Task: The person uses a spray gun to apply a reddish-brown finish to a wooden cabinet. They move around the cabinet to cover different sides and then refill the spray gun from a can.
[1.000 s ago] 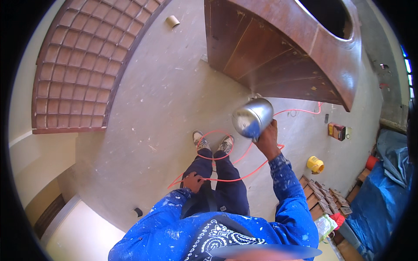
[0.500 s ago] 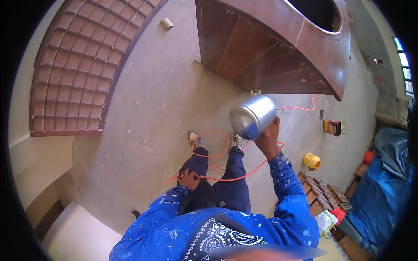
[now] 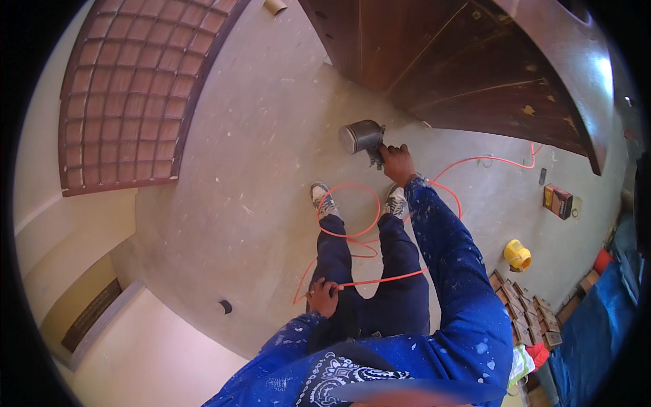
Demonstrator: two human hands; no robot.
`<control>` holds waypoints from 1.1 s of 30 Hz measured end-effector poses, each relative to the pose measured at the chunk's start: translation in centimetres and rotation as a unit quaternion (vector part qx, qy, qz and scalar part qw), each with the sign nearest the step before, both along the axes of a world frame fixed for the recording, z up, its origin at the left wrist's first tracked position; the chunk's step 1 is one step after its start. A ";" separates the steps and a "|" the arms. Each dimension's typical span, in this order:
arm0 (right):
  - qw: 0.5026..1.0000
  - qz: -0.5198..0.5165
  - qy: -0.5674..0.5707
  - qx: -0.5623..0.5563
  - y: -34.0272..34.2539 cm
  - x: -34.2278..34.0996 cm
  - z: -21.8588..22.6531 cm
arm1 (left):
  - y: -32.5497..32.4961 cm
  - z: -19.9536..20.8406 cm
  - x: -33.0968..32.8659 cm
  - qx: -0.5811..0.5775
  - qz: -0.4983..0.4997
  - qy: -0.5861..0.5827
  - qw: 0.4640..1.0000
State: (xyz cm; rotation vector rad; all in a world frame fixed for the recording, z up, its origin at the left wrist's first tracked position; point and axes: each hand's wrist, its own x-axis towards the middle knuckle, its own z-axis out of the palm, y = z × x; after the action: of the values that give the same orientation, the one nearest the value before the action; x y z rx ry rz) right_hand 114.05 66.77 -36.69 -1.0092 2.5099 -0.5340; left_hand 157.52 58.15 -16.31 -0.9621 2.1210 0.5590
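Observation:
My right hand (image 3: 398, 164) is closed around the handle of a spray gun (image 3: 363, 138), held out ahead of me above the floor. Its metal cup points left with the round end showing, and the trigger is partly hidden by my fingers. Against my left thigh, my left hand (image 3: 323, 298) is closed on a red air hose (image 3: 383, 279). The hose loops over the floor around my feet and runs off to the right. Ahead on the right stands a large curved brown wooden piece (image 3: 434, 61), its lower edge beyond the gun.
A wooden grid panel (image 3: 129, 102) leans at the left wall. On the right are a rectangular tin (image 3: 557, 201), a yellow container (image 3: 517, 255), stacked wood blocks (image 3: 525, 308) and a blue tarp (image 3: 590, 332). A cardboard tube (image 3: 274, 7) lies at the far edge.
My right arm has stretched forward, carrying the spray gun farther away and turning its cup to the left. The view has shifted, and the wooden piece looks larger. My left hand keeps the hose.

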 end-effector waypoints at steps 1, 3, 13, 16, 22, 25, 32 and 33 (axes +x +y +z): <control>1.000 0.011 0.015 -0.013 -0.3 -0.2 -1.5 | 0.8 -0.3 0.5 0.015 0.024 0.006 1.000; 0.998 0.033 -0.019 0.055 -0.4 -0.9 -3.7 | 2.4 -1.0 0.8 0.021 0.041 -0.043 0.998; 0.992 -0.013 0.028 -0.121 6.8 -2.3 10.6 | 3.3 0.1 -3.1 0.049 0.024 -0.037 0.998; 0.976 -0.033 0.068 -0.204 10.1 -2.5 19.5 | 2.7 0.9 -4.5 0.060 -0.016 -0.024 0.998; 0.909 -0.074 0.192 -0.363 14.7 -3.0 33.3 | 2.5 3.1 -6.8 0.029 -0.113 -0.023 0.993; 0.893 -0.074 0.239 -0.373 16.0 -2.7 36.5 | 2.4 3.1 -7.5 0.029 -0.108 -0.020 0.994; 0.945 -0.063 0.147 -0.285 14.4 -1.8 30.2 | 2.6 2.4 -7.1 -0.010 -0.150 -0.009 0.989; 0.953 -0.071 0.128 -0.266 13.7 -1.6 28.1 | 2.4 2.4 -7.1 -0.003 -0.152 -0.020 0.988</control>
State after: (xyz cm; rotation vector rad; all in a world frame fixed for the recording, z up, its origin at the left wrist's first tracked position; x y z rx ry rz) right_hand 112.50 80.45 -8.62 -1.1409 2.7459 -1.2476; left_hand 150.41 60.54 -13.93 -0.6287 2.1805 0.3765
